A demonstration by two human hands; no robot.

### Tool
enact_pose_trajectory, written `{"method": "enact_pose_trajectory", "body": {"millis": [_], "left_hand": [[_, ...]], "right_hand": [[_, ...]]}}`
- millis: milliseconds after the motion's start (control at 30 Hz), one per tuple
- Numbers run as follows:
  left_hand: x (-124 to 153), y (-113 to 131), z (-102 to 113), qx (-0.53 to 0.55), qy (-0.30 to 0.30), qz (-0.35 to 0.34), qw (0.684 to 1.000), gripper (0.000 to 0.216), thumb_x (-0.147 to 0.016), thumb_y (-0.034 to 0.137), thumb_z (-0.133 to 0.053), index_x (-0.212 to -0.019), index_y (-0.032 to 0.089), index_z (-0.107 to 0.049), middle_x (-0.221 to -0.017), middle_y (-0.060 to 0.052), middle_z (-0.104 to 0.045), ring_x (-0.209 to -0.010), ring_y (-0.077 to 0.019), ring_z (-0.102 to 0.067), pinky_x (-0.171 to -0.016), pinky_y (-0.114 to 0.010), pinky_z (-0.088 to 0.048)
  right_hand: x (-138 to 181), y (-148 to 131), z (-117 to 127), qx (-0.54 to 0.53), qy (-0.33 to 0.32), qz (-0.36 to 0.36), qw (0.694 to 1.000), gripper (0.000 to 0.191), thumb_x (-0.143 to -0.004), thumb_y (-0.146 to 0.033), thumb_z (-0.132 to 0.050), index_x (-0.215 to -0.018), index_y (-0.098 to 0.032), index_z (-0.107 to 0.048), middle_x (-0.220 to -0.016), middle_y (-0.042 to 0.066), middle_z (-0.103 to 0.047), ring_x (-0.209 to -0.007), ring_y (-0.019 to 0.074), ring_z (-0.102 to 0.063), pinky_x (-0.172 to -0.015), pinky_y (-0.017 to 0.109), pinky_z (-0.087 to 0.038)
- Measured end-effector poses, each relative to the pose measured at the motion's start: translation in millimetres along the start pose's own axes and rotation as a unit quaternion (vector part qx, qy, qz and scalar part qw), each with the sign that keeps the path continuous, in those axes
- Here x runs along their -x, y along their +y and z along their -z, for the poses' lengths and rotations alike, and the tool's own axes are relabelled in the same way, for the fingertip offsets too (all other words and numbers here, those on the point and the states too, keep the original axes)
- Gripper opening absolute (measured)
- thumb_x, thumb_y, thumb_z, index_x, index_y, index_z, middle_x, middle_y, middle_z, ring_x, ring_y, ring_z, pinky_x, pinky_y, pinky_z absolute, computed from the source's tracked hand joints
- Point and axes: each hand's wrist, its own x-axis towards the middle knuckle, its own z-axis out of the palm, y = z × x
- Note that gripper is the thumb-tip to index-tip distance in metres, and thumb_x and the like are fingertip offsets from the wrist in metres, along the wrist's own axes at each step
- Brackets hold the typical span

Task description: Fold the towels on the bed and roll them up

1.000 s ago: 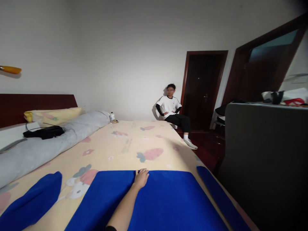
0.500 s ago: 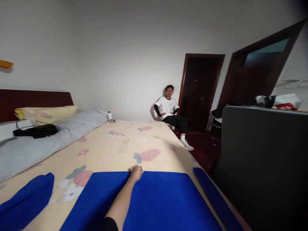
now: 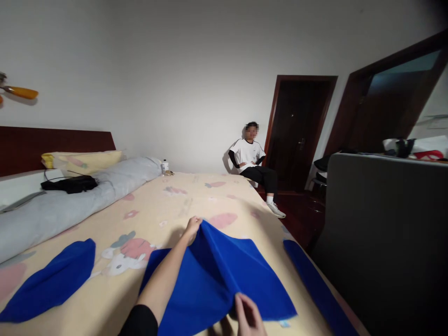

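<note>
I am lifting the blue cloth off the bed: my left hand is pinching its far edge as a peak, my right hand is gripping the near edge. Half a second ago it was lying flat, only the left hand touching.

Left hand pinching far edge of blue cloth, lifted off the bed. Right hand gripping the near edge, low in view. Cloth tented between the two. Second blue piece flat to the left, blue strip along the right edge. Grey roll with black bag near the headboard, pillow behind. Person seated at the far corner beside a door. Grey panel at right.
</note>
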Motion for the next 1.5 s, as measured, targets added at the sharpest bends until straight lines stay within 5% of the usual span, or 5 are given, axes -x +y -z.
{"method": "enact_pose_trajectory", "body": {"millis": [300,500,800,1167,1500], "left_hand": [[39,65,137,0.214,0.079,-0.087,0.970,0.031,-0.078,0.043,-0.073,-0.093,0.018,-0.060,-0.072,0.004,-0.061,-0.063,-0.0109,-0.059,-0.063,-0.024,-0.047],[91,109,187,0.271,0.063,-0.139,0.950,0.040,-0.061,0.044,-0.082,-0.086,0.019,-0.062,-0.074,0.002,-0.065,-0.063,-0.0112,-0.058,-0.062,-0.023,-0.045],[122,133,202,0.245,0.084,-0.140,0.956,0.045,-0.059,0.049,-0.082,-0.087,0.015,-0.070,-0.079,-0.004,-0.070,-0.066,-0.0139,-0.060,-0.062,-0.025,-0.044],[117,117,201,0.200,0.157,-0.124,0.959,0.044,-0.055,0.049,-0.085,-0.078,0.014,-0.072,-0.064,-0.001,-0.066,-0.056,-0.0103,-0.055,-0.053,-0.023,-0.038],[124,122,208,0.145,0.094,-0.127,0.977,0.044,-0.049,0.035,-0.087,-0.086,0.014,-0.075,-0.076,-0.006,-0.073,-0.073,-0.0183,-0.065,-0.070,-0.029,-0.047]], "right_hand": [[-119,-122,-12,-0.213,0.005,-0.011,0.977,0.059,-0.053,-0.051,-0.083,-0.097,-0.014,-0.071,-0.079,0.006,-0.072,-0.074,0.0193,-0.066,-0.072,0.033,-0.054],[-163,-168,-33,-0.199,-0.016,0.036,0.979,0.057,-0.048,-0.051,-0.084,-0.089,-0.014,-0.072,-0.066,0.003,-0.068,-0.060,0.0159,-0.061,-0.055,0.028,-0.048],[-187,-184,-37,-0.143,-0.058,0.069,0.986,0.055,-0.048,-0.054,-0.083,-0.082,-0.012,-0.075,-0.062,0.005,-0.068,-0.051,0.0143,-0.055,-0.050,0.029,-0.044],[-191,-186,-38,-0.167,-0.167,0.058,0.970,0.052,-0.052,-0.051,-0.082,-0.086,-0.013,-0.076,-0.089,0.013,-0.075,-0.079,0.0240,-0.068,-0.068,0.035,-0.055],[-208,-201,-28,-0.025,-0.189,0.136,0.972,0.045,-0.049,-0.051,-0.081,-0.077,-0.016,-0.075,-0.076,0.009,-0.075,-0.075,0.0256,-0.068,-0.070,0.037,-0.052]]}}
